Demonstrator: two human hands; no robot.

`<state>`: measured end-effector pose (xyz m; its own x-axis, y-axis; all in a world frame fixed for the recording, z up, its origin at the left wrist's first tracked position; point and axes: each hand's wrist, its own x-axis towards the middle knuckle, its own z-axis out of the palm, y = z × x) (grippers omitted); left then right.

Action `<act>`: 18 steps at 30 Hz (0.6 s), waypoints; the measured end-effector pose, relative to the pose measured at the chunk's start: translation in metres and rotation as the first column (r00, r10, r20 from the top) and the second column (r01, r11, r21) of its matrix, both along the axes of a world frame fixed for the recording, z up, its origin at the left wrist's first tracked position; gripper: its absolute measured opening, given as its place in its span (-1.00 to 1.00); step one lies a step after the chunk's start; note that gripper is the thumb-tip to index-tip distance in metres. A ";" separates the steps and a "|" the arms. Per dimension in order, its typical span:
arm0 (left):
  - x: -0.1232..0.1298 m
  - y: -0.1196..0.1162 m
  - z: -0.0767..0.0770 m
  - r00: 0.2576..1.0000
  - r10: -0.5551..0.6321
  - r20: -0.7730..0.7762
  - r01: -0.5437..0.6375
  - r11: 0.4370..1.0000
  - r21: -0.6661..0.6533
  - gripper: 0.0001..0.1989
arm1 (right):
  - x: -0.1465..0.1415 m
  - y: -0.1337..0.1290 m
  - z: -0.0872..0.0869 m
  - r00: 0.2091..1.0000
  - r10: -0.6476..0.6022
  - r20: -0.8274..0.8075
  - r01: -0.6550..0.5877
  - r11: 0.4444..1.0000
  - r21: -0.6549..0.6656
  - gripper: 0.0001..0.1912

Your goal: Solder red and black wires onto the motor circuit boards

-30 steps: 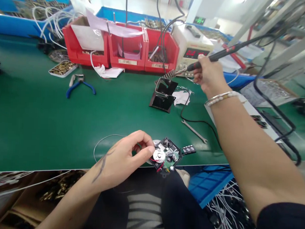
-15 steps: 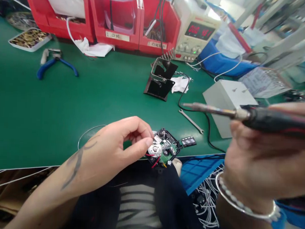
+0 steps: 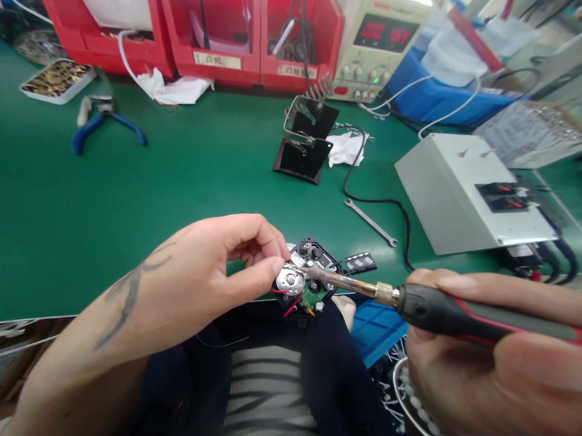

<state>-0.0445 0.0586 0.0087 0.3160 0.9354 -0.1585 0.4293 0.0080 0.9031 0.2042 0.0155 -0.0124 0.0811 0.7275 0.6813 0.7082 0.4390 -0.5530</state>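
Observation:
My right hand point(image 3: 496, 359) grips a soldering iron point(image 3: 440, 312) by its black and red handle. Its tip rests at the silver round motor point(image 3: 289, 279) on a small black-framed device with a green circuit board point(image 3: 312, 298) at the table's front edge. My left hand point(image 3: 242, 261) is closed in a pinch beside that motor, close to the iron's tip. A thin, silvery strand, which looks like solder wire point(image 3: 224, 345), trails below my left wrist; the part between the fingertips is mostly hidden. Red and yellow leads show on the device.
A black iron stand point(image 3: 305, 158) is farther back, with a wrench point(image 3: 371, 222) and a grey switch box point(image 3: 468, 199) to the right. Blue-handled pliers point(image 3: 106, 122) and a tray of brass parts point(image 3: 57, 82) lie left. Red bins point(image 3: 215, 69) and a power supply point(image 3: 373, 49) line the back.
My right hand has brought the soldering iron down and left, from above the table to the device. My left hand stays pinched beside the motor. The view has shifted slightly.

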 end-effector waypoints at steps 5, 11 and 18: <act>0.000 -0.001 0.003 1.000 0.012 0.000 -0.012 1.000 -0.008 -0.84 | -0.003 -0.003 -0.005 0.997 -0.053 0.054 0.049 0.996 0.068 -0.69; 0.002 0.000 0.003 1.000 0.013 -0.005 -0.013 1.000 -0.006 -0.86 | -0.011 -0.005 -0.006 0.994 -0.079 -0.080 0.075 0.996 -0.049 -0.70; 0.002 -0.002 0.001 0.999 0.040 0.026 -0.040 0.999 0.006 -0.86 | -0.016 -0.002 -0.005 0.960 -0.136 -0.245 0.129 0.991 -0.046 -0.76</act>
<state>-0.0423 0.0562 0.0101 0.2820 0.9485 -0.1441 0.4049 0.0184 0.9142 0.1881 0.0137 -0.0173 0.3408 0.7183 0.6065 0.5987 0.3316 -0.7291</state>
